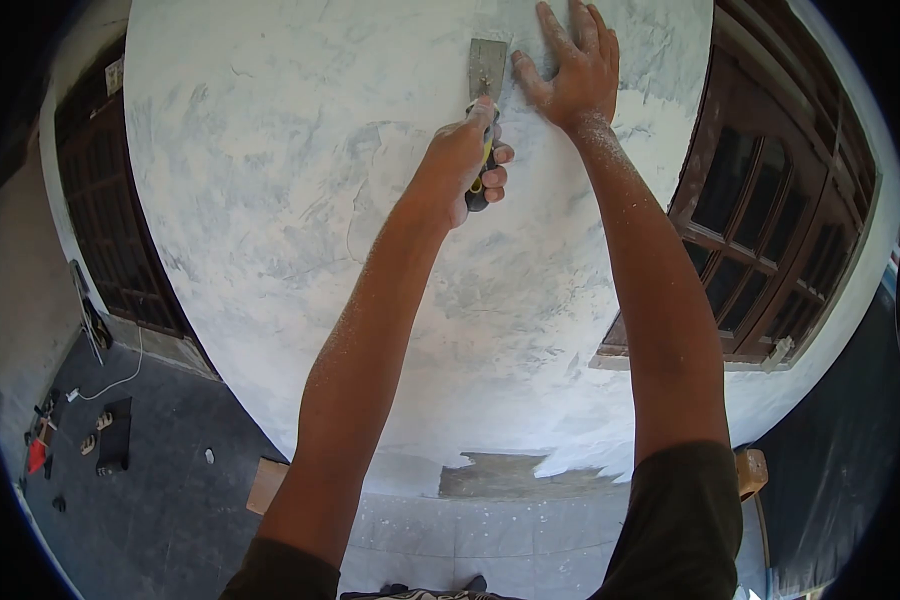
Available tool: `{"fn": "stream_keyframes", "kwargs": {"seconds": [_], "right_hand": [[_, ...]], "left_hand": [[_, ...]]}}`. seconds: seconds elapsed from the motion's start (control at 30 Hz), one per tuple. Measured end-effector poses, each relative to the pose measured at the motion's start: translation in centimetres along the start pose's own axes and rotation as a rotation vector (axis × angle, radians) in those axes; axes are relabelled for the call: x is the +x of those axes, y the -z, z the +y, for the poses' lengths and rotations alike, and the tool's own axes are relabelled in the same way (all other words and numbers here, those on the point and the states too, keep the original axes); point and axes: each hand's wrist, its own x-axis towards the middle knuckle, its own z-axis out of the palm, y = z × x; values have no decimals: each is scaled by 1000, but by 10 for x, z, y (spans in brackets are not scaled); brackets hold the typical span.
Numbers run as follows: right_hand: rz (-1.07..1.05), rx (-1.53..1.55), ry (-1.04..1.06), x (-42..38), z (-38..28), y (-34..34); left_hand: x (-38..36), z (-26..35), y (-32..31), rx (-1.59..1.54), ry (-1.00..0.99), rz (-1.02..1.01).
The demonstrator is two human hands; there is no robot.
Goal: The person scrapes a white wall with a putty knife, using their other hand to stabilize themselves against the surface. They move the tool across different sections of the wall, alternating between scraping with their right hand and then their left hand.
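My left hand (pixel 460 165) is wrapped round the black and yellow handle of a putty knife (pixel 487 66). The thumb lies along the handle, toward the blade. Its wide metal blade points up against the white, patchily plastered wall (pixel 300 200), with some grey residue on the blade. Just right of the blade, my right hand (pixel 580 75) rests on the wall, fingers spread and dusted with white powder. White dust also covers parts of both forearms.
A brown wooden window with glass panes (pixel 740 200) is at the right, a dark wooden door (pixel 100 190) at the left. Sandals (pixel 96 432), a white cable (pixel 120 380) and a red item (pixel 37 456) lie on the dark floor. A bare grey patch (pixel 520 476) shows low on the wall.
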Motion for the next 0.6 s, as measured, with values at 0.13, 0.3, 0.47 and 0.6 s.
{"fn": "stream_keyframes", "kwargs": {"seconds": [0.13,0.3,0.47,0.6], "right_hand": [[7,10,8,0,-1,3],[12,36,-2,0,-2,3],[0,27,-8,2,-3,4],[0,7,-5,1,-2,2]], "left_hand": [[6,6,1,-2,-5,-8],[10,16,-5,-16,-40,-8],[5,7,3,20,26,-27],[17,21,-8,-19,-62,-6]]}}
